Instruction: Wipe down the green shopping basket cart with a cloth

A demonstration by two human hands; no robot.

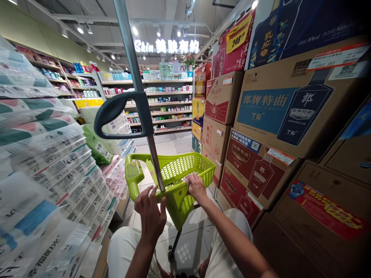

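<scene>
A lime-green shopping cart (178, 193) with a latticed basket stands right in front of my knees. From its near end rises a slanted metal pole carrying a dark grey loop handle (123, 136). At the near left rim, my left hand (150, 214) is open, fingers loosely bent and thumb apart, fingertips at the rim. Whether they press on it I cannot tell. My right hand (197, 187) has its fingers curled over the near right rim, closed on the cart. Its fingertips are partly hidden inside the basket.
Stacked cardboard liquor boxes (266, 108) rise close on my right. Plastic-wrapped paper packs (69, 173) are piled high on my left. Beyond the tiled aisle (171, 144), shelves (171, 104) hold many small goods under a lit sign.
</scene>
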